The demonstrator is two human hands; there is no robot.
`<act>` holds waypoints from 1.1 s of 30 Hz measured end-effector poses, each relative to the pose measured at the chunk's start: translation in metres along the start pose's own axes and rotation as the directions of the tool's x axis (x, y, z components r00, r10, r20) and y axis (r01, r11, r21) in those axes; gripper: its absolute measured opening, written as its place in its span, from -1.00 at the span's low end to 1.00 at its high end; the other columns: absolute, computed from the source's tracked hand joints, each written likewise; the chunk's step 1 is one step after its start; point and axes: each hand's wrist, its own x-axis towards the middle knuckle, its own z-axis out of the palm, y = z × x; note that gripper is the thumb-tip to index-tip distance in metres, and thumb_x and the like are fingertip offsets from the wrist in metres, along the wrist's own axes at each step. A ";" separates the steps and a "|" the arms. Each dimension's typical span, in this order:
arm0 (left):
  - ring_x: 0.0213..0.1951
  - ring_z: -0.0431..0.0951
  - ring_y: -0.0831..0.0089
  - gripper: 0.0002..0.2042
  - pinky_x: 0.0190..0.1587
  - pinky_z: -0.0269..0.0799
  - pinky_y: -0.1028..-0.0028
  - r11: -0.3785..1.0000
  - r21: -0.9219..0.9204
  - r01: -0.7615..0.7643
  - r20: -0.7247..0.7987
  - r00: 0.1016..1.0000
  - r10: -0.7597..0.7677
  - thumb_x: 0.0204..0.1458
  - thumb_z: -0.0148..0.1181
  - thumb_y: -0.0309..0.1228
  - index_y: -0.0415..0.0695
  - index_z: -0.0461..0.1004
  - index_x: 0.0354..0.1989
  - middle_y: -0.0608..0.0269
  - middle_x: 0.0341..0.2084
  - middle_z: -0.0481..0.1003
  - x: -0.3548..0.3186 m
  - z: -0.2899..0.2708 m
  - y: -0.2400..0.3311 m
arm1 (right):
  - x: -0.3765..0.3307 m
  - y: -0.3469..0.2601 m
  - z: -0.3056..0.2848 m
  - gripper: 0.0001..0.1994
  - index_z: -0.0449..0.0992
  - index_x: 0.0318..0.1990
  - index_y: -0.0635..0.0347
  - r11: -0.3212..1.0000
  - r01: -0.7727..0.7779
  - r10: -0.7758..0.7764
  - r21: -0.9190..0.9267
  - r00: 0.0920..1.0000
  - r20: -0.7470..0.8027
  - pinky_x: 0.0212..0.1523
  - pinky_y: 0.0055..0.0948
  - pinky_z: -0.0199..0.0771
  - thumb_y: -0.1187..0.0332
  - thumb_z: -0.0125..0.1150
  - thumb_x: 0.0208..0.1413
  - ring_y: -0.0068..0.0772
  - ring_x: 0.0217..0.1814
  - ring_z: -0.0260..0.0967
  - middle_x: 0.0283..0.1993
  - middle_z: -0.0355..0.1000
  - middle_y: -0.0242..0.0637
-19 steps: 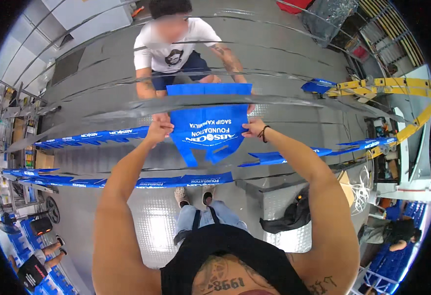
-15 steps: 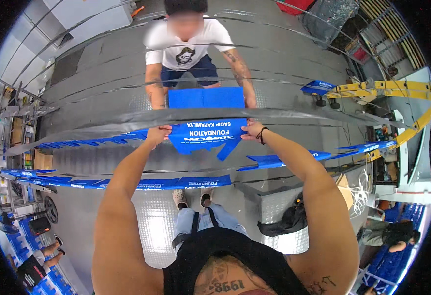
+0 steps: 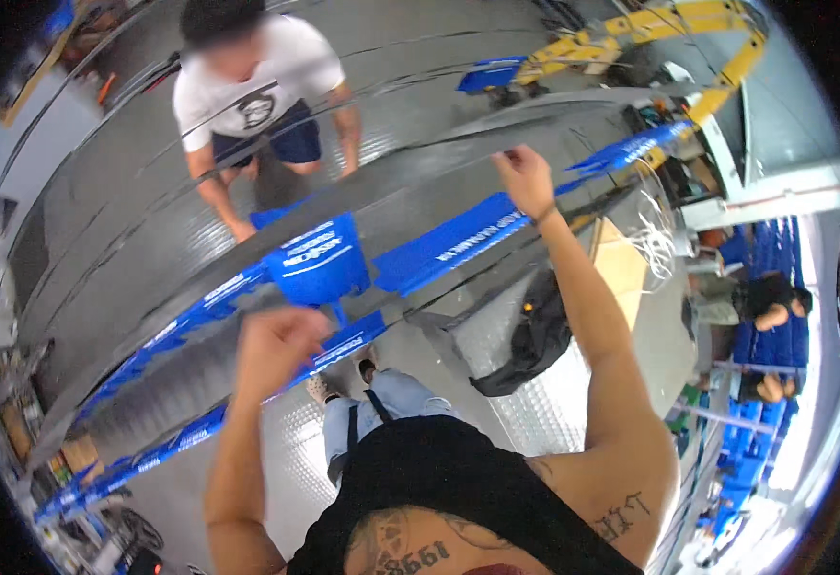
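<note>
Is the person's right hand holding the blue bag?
No, the right hand is up on the grey rail, far from the blue bag, which sits nearer the left hand.

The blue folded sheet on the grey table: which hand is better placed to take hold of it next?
Probably the left hand. It hovers, blurred, just below the blue folded sheet, while the right hand is far off on the grey table edge.

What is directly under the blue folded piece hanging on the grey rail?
Below the blue folded piece a second blue-banded rail passes, with the left hand close by. Silvery floor shows behind; whatever lies inside the fold is hidden.
</note>
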 end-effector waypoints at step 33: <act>-0.75 0.31 0.70 -0.67 -0.68 0.15 0.59 0.956 0.025 -0.293 -0.295 0.911 0.287 0.09 0.21 -0.25 -0.26 0.52 -0.58 0.41 -0.79 0.38 -0.022 0.075 0.120 | 0.050 -0.051 -0.193 -0.86 0.43 -0.17 0.24 0.535 -0.295 0.214 0.792 0.954 0.210 -0.44 -0.65 0.41 0.36 0.09 0.22 -0.60 -0.46 0.40 -0.45 0.42 -0.44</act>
